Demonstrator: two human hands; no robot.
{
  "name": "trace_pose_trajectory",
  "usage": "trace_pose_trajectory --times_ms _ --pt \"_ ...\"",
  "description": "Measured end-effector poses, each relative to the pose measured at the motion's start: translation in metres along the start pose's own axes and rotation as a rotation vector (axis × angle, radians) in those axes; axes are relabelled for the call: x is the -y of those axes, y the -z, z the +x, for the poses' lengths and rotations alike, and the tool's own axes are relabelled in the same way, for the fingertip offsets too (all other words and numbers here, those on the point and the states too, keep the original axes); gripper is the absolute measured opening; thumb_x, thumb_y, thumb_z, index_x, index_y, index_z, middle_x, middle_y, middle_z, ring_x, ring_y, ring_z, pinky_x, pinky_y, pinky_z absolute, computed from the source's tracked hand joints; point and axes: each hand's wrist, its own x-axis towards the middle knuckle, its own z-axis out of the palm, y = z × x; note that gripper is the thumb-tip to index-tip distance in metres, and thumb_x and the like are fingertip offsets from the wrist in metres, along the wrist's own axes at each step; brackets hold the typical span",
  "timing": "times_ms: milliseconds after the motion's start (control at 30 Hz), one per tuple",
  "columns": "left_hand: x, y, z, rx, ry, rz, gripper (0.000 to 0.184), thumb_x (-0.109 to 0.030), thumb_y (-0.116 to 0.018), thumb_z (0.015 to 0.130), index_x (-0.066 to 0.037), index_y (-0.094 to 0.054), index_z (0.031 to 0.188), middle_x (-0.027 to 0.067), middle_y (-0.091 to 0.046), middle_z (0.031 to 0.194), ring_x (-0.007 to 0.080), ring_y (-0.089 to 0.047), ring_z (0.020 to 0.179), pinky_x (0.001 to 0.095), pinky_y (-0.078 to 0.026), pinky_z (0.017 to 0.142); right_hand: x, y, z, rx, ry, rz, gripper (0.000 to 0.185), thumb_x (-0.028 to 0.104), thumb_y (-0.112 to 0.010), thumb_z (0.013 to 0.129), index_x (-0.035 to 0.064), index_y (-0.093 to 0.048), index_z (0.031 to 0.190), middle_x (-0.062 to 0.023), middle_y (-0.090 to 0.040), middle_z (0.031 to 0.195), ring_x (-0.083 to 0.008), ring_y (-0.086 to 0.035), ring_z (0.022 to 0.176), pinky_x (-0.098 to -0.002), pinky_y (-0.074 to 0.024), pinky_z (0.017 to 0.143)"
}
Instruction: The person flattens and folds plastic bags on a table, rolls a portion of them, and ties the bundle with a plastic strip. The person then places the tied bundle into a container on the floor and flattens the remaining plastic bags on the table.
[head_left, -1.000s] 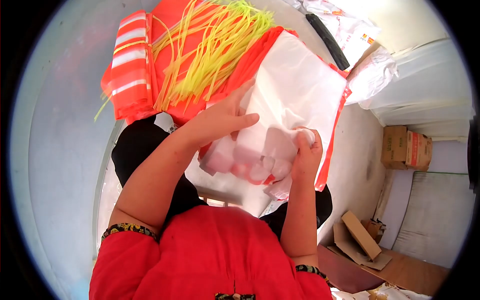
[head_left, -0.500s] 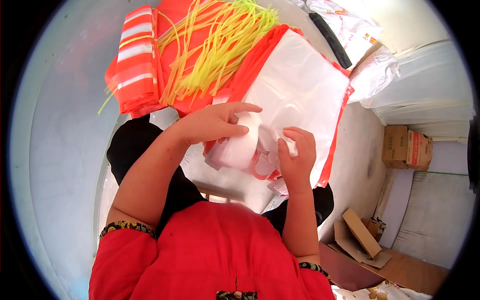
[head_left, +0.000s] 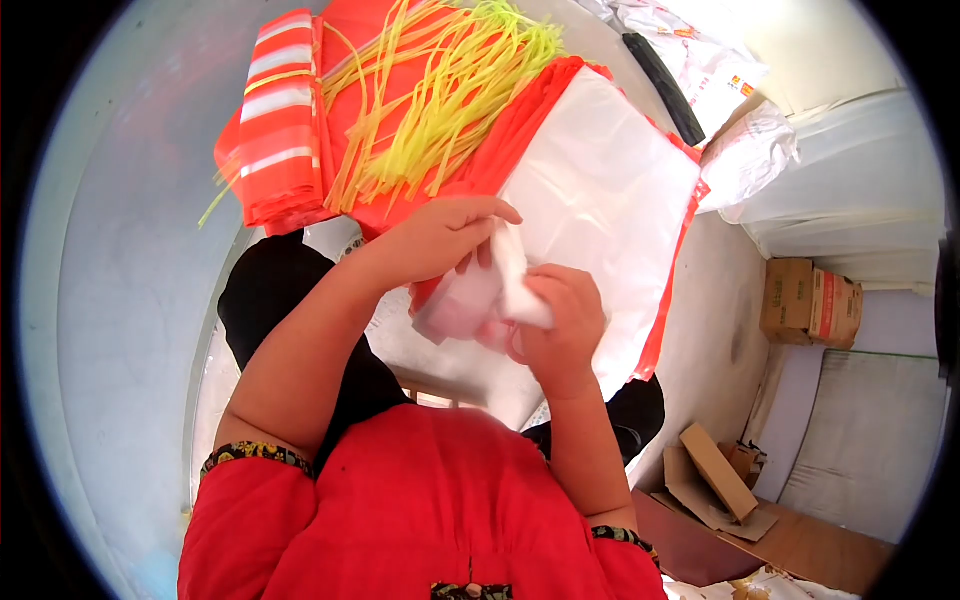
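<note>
In front of me lies a stack of plastic bags [head_left: 610,190], white on top with red layers along its edges. Its near end is bunched into a white fold of thin plastic [head_left: 514,268] between my hands. My left hand [head_left: 445,240] grips the left side of the fold, with the index finger along its top edge. My right hand [head_left: 565,325] is closed round the lower right end of the same fold. Under my left hand hangs a loose pinkish, see-through flap [head_left: 462,302]. My right fingertips are partly hidden.
Yellow-green plastic strips [head_left: 450,100] lie on red plastic beyond my left hand, beside a rolled red-and-white striped bundle [head_left: 283,130]. A black roll [head_left: 664,90] and white printed sacks [head_left: 700,45] are behind the stack. Cardboard boxes [head_left: 810,302] stand at the right.
My right hand has moved left and closed on the white fold, drawing it into a tighter bunch. My left hand stays almost in place.
</note>
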Motion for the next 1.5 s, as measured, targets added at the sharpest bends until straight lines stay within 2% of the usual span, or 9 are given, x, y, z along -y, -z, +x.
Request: trace_pose_trajectory --times_ms 67,167,267,367,567,867,1067,1400,1500 --pt "0.01 -0.004 0.006 -0.129 -0.187 0.256 0.032 -0.008 -0.058 0.102 -0.008 -0.064 0.133 0.0036 -0.06 0.089 0.0133 -0.059 0.082 0.0312 -0.051 0.075 0.001 0.006 0.002 -0.075 -0.259 0.053 0.03 0.004 -0.075 0.072 0.0044 -0.069 0.102 -0.013 -0.071 0.098 -0.0332 -0.069 0.09 -0.0381 -0.0554 0.081" --pt "0.007 -0.012 0.014 -0.219 -0.334 0.496 0.035 -0.007 -0.068 0.094 -0.008 -0.066 0.13 0.0059 -0.058 0.087 0.0175 -0.057 0.078 0.0322 -0.05 0.073 -0.007 0.021 0.008 -0.133 -0.768 0.308 0.022 0.011 -0.071 0.092 0.0008 -0.068 0.111 -0.0094 -0.07 0.1 -0.0169 -0.066 0.09 -0.032 -0.053 0.081" --pt "-0.008 -0.025 0.021 -0.274 -0.166 0.408 0.031 -0.011 -0.076 0.087 -0.006 -0.071 0.118 0.0075 -0.058 0.088 0.0221 -0.058 0.078 0.034 -0.05 0.072 -0.018 0.029 0.016 -0.194 -0.855 0.479 0.027 0.013 -0.066 0.098 0.0005 -0.064 0.122 -0.0073 -0.068 0.108 -0.0126 -0.061 0.097 -0.03 -0.0505 0.087" --pt "-0.006 -0.033 0.031 -0.44 -0.346 0.607 0.024 -0.017 -0.081 0.083 -0.005 -0.074 0.102 0.008 -0.058 0.089 0.0242 -0.06 0.08 0.0376 -0.05 0.072 -0.036 0.036 0.01 -0.117 -0.921 0.495 0.037 0.011 -0.064 0.099 0.0003 -0.057 0.134 -0.0099 -0.064 0.121 -0.0139 -0.06 0.105 -0.0291 -0.0483 0.093" --pt "-0.003 -0.043 0.047 -0.479 -0.444 0.749 0.023 -0.023 -0.083 0.08 -0.006 -0.072 0.089 0.0101 -0.058 0.097 0.0303 -0.059 0.1 0.0421 -0.05 0.083 -0.043 0.041 0.007 -0.124 -0.88 0.582 0.052 0.008 -0.065 0.096 0.0014 -0.05 0.145 -0.0107 -0.06 0.135 -0.0157 -0.059 0.111 -0.0299 -0.0486 0.096" --pt "-0.006 -0.047 0.053 -0.476 -0.466 0.85 0.025 -0.023 -0.085 0.078 -0.006 -0.071 0.09 0.0094 -0.059 0.098 0.0301 -0.06 0.099 0.042 -0.05 0.083 -0.064 0.036 0.0 -0.03 -0.854 0.373 0.046 0.007 -0.073 0.089 0.001 -0.061 0.133 -0.0074 -0.065 0.123 -0.0147 -0.061 0.098 -0.0303 -0.051 0.086" --pt "-0.001 -0.054 0.06 -0.32 -0.901 0.995 0.018 -0.015 -0.074 0.078 -0.011 -0.072 0.095 0.0035 -0.067 0.108 0.0243 -0.061 0.104 0.0397 -0.05 0.087 -0.074 0.036 -0.008 0.05 -0.738 0.166 0.038 0.01 -0.072 0.088 0.0038 -0.066 0.126 -0.0066 -0.067 0.12 -0.0155 -0.057 0.079 -0.0304 -0.0492 0.074" --pt "-0.001 -0.069 0.056 -0.115 -0.819 1.037 0.019 -0.012 -0.07 0.077 -0.012 -0.071 0.095 -0.001 -0.068 0.111 0.0219 -0.06 0.108 0.039 -0.046 0.096 -0.054 0.066 -0.033 0.164 -0.227 -0.076 0.041 -0.001 -0.074 0.071 0.0096 -0.063 0.109 -0.016 -0.058 0.14 -0.0425 -0.052 0.128 -0.0506 -0.0459 0.106" --pt "-0.002 -0.073 0.052 -0.094 -0.822 1.052 0.022 -0.011 -0.071 0.076 -0.012 -0.071 0.098 -0.0007 -0.068 0.112 0.0226 -0.059 0.11 0.0401 -0.046 0.096 -0.041 0.06 -0.031 0.281 -0.121 -0.175 0.038 0.004 -0.076 0.075 0.0074 -0.065 0.11 -0.0177 -0.053 0.147 -0.0393 -0.05 0.133 -0.0478 -0.0425 0.11"
